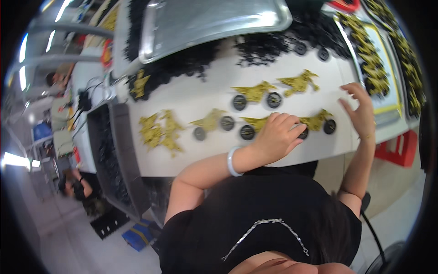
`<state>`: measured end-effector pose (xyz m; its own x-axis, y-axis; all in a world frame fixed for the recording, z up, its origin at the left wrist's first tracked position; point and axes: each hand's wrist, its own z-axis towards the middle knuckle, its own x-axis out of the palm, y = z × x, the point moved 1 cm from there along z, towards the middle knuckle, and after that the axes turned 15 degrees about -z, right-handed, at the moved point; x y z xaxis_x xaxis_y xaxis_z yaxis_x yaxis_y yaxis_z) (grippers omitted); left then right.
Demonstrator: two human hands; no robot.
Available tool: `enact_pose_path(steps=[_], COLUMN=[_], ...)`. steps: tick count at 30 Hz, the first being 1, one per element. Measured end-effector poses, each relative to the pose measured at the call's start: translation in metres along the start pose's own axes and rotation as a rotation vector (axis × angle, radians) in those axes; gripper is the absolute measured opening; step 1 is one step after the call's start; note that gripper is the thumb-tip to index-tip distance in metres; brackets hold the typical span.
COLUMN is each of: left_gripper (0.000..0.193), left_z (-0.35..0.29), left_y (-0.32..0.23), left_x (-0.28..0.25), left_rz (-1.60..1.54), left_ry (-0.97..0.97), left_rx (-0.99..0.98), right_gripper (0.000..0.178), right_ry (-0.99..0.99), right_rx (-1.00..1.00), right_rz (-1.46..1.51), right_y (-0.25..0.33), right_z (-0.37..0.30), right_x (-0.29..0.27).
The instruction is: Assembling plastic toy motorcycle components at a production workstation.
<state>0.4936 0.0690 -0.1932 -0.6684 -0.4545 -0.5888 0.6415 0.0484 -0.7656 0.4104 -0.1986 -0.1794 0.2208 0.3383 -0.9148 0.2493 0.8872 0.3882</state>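
My left hand point(277, 137) is bent over the near row of toy motorcycles, its fingertips closed at the rear wheel of a yellow toy motorcycle point(317, 121). Partly covered by that hand is a second toy motorcycle point(253, 124) with black wheels. Off to the right, my right hand point(358, 107) hovers with thumb and fingers apart, holding nothing. Farther back lie a wheeled yellow motorcycle point(255, 93) and a yellow motorcycle body point(300, 82) showing no wheels. A paler wheeled one point(212, 120) is left of my left hand.
Loose yellow bodies point(160, 131) lie at the table's left, beside a grey bin point(132, 155) of dark parts. A metal tray point(214, 25) and heaps of black parts point(264, 48) fill the back. Trays of yellow-and-black pieces point(372, 59) and a red stool point(399, 150) are at right.
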Motion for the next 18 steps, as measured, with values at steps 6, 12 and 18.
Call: enact_pose_path(steps=[6, 12, 18], left_gripper=[0.024, 0.028, 0.028], left_z=[-0.02, -0.096, -0.117], left_y=[0.081, 0.162, 0.18], left_x=[-0.128, -0.218, -0.237], left_rz=[0.492, 0.924, 0.843], left_ry=[-0.518, -0.549, -0.51], left_rx=[-0.132, -0.476, -0.418], right_gripper=[0.041, 0.03, 0.035], right_ry=[-0.21, -0.17, -0.076], right_rx=[-0.092, 0.053, -0.026], right_rz=[-0.381, -0.173, 0.176], right_y=[-0.038, -0.03, 0.008], right_z=[0.074, 0.07, 0.045], right_x=[0.064, 0.066, 0.033])
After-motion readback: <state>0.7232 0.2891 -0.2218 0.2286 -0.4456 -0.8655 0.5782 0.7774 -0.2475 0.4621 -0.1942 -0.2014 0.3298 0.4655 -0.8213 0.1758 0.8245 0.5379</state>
